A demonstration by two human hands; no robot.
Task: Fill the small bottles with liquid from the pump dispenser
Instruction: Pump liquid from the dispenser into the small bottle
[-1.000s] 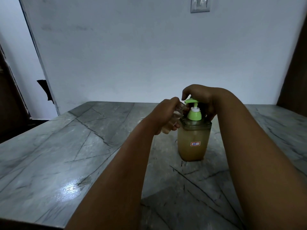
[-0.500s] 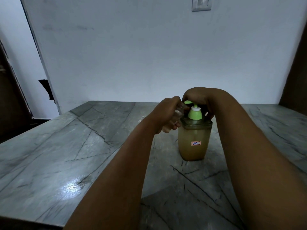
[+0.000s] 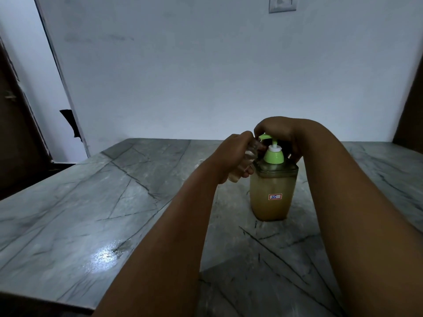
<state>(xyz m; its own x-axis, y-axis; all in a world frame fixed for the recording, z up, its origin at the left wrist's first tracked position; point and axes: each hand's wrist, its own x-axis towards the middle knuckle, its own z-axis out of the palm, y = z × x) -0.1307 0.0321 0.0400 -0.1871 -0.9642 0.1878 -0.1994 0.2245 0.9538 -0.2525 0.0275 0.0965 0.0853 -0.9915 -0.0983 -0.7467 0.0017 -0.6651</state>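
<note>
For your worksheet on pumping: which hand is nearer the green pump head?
Right. The right hand rests on the green pump head; the left hand holds a small clear bottle beside its spout.

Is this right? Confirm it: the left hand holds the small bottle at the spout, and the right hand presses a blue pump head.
One detail is wrong. In the head view the pump head under the right hand is green, not blue. The left hand does hold the small bottle at the spout.

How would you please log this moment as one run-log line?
left hand: holds small bottle at spout | right hand: on pump dispenser head | table: dispenser upright
</note>
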